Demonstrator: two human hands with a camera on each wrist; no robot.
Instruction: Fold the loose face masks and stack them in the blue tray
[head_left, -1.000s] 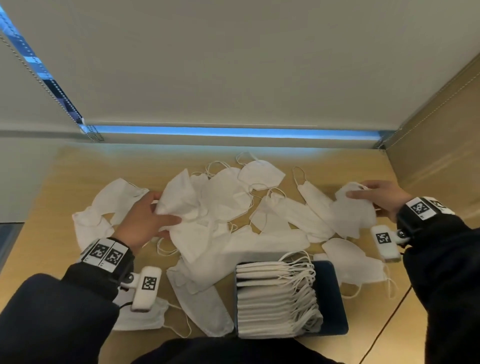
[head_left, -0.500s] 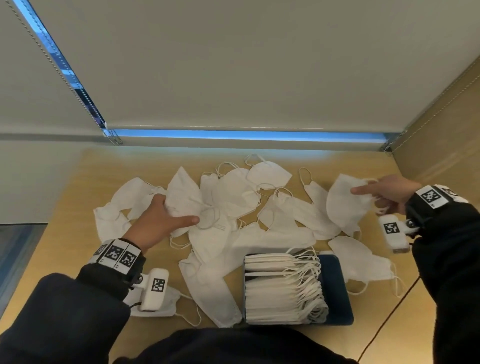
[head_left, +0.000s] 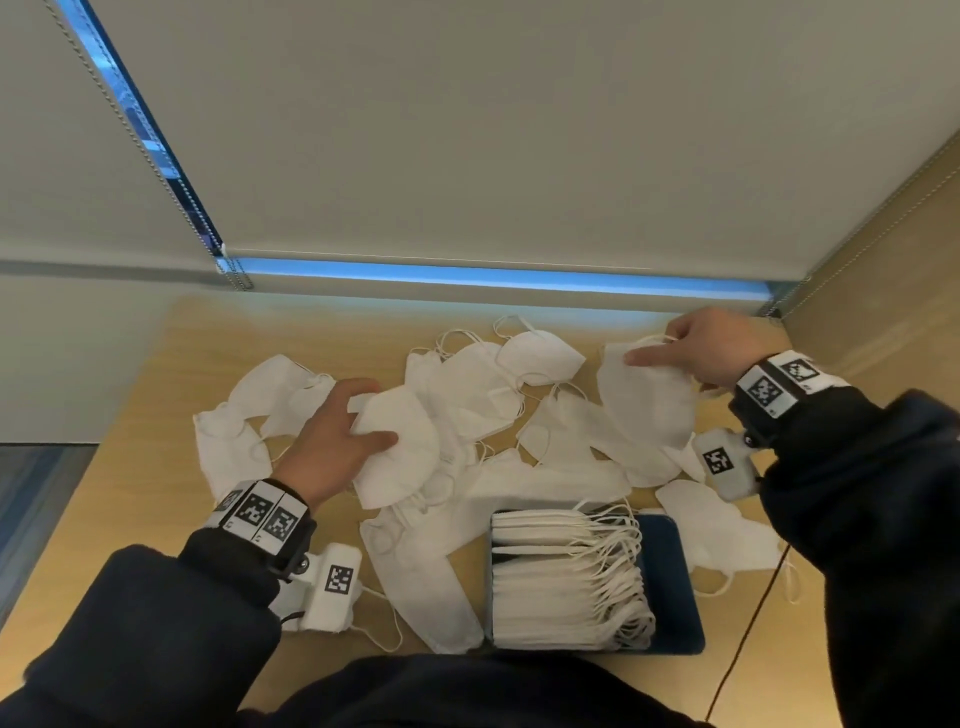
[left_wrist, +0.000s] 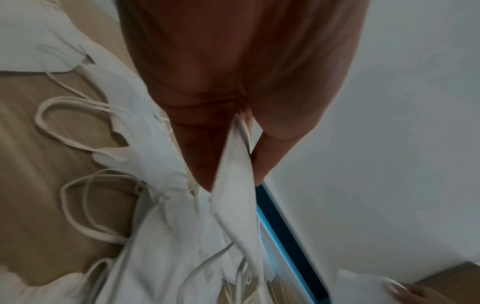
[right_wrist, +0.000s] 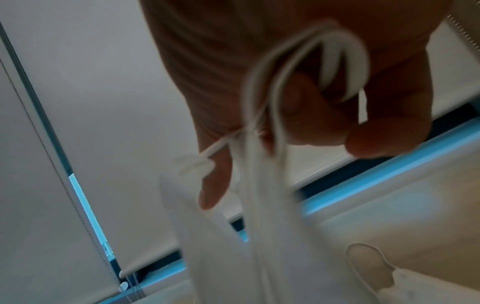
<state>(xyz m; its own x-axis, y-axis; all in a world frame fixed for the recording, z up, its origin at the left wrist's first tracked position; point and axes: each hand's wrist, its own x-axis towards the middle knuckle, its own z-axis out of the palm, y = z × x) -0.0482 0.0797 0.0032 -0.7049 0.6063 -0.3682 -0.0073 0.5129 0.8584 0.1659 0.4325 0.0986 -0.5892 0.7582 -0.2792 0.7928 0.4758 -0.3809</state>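
Several loose white face masks (head_left: 467, 395) lie scattered over the wooden table (head_left: 171, 364). My left hand (head_left: 332, 441) pinches one folded mask (head_left: 400, 447) at the left of the pile; the left wrist view shows that mask (left_wrist: 233, 170) between thumb and fingers. My right hand (head_left: 706, 348) holds another mask (head_left: 644, 395) lifted off the table at the right, with its ear loops (right_wrist: 298, 67) hanging past the curled fingers. The blue tray (head_left: 675, 587) near the front edge holds a stack of folded masks (head_left: 561, 577).
A grey wall with a blue strip (head_left: 493, 275) runs behind the table. A wooden side panel (head_left: 883, 291) closes off the right. One mask (head_left: 717, 525) lies to the right of the tray, another (head_left: 421, 582) to its left. A thin black cable (head_left: 748, 623) crosses the front right.
My right hand has lifted its mask off the table and carried it up and toward the back. My left hand has picked a mask out of the pile and holds it folded.
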